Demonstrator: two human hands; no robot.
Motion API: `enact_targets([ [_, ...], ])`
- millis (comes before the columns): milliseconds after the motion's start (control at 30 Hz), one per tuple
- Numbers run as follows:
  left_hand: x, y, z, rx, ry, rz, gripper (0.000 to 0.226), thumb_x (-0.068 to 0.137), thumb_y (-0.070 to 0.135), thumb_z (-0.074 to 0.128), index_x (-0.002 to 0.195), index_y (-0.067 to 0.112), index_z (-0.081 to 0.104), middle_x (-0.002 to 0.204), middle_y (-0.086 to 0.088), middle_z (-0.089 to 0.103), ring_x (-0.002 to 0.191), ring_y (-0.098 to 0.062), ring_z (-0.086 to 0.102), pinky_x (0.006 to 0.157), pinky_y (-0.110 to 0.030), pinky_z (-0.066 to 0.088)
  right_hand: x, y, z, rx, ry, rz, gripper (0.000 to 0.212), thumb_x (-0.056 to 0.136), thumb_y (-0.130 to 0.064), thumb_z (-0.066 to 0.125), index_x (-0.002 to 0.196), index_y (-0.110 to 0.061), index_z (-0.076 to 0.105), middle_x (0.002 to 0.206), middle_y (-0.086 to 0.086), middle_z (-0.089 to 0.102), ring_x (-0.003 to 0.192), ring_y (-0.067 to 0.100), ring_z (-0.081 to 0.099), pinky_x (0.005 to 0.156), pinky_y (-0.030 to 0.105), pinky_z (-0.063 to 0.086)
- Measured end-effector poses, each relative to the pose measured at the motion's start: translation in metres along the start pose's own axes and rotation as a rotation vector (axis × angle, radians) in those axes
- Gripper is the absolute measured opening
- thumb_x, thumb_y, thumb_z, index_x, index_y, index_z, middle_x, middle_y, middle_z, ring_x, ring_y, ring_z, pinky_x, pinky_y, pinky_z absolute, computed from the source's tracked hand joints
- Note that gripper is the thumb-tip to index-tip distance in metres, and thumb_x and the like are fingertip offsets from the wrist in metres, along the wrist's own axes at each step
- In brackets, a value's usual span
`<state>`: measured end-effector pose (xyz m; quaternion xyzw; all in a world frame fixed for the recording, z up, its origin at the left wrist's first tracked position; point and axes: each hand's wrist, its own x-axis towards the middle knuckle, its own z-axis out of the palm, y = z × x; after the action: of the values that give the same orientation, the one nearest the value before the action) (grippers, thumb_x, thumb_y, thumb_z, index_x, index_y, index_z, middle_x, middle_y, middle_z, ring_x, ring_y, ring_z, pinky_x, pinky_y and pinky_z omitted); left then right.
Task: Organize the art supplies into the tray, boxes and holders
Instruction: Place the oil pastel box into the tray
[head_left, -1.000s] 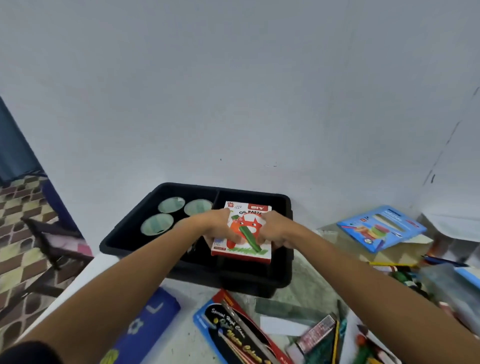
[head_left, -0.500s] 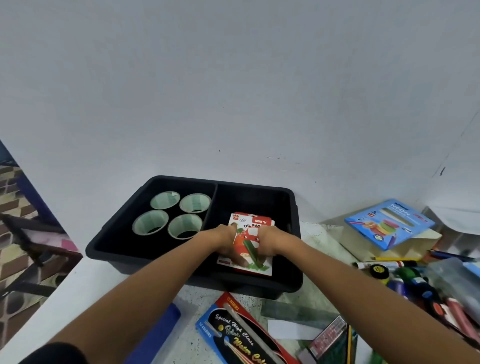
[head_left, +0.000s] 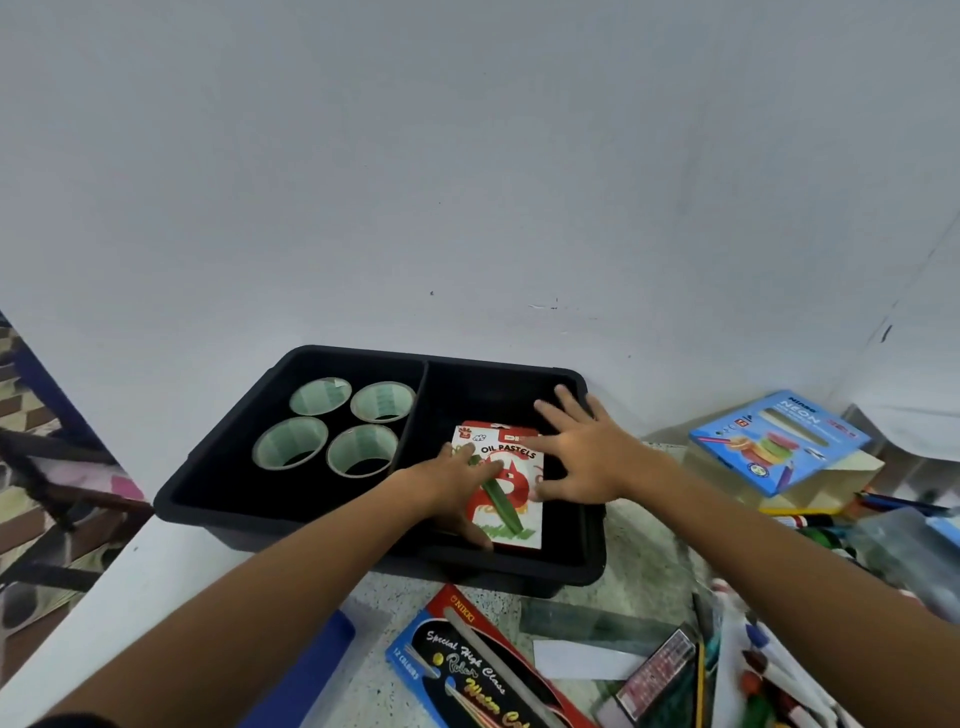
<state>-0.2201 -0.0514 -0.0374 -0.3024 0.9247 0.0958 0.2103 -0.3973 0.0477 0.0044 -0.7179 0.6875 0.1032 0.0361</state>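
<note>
A black two-compartment tray (head_left: 363, 354) stands against the wall. Its left compartment holds several rolls of tape (head_left: 358, 451). The oil pastels box (head_left: 511, 501), white and red with a green crayon picture, lies flat in the right compartment. My left hand (head_left: 449, 483) rests on the box's left part, fingers laid across the top and thumb spread near its lower left corner. My right hand (head_left: 587, 457) hovers over the box's right edge with fingers spread and straight, holding nothing.
A blue neon colour box (head_left: 779, 441) sits on a beige box at the right. In front of the tray lie a water colour box (head_left: 478, 670), a ruler (head_left: 587, 621) and a heap of pens and markers (head_left: 753, 675). A blue flat item (head_left: 306, 670) lies at the lower left.
The oil pastels box went down from over the tray's front into the right compartment. My right hand let go and opened; my left hand's fingers flattened on the box.
</note>
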Motion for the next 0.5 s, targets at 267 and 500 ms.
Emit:
enact_targets([
  [267, 0.003, 0.002, -0.006, -0.057, 0.004, 0.013, 0.108, 0.073, 0.055, 0.077, 0.154, 0.038, 0.007, 0.161, -0.012, 0.005, 0.147, -0.038, 0.005, 0.113, -0.058, 0.022, -0.014, 0.001, 0.032, 1.128, 0.395, 0.342, 0.057, 0.094, -0.022, 0.061, 0.142, -0.021, 0.029, 0.126, -0.007, 0.055, 0.118, 0.018, 0.056, 0.087, 0.024, 0.048],
  [500, 0.006, 0.015, -0.003, -0.049, 0.048, 0.055, 0.104, 0.074, 0.058, 0.075, 0.155, 0.034, 0.013, 0.161, -0.014, 0.009, 0.147, -0.038, 0.007, 0.114, -0.057, 0.023, -0.005, 0.0, 0.048, 1.354, 0.43, 0.363, 0.047, 0.099, -0.033, 0.051, 0.143, -0.03, 0.032, 0.121, -0.004, 0.064, 0.102, 0.012, 0.066, 0.092, 0.041, 0.054],
])
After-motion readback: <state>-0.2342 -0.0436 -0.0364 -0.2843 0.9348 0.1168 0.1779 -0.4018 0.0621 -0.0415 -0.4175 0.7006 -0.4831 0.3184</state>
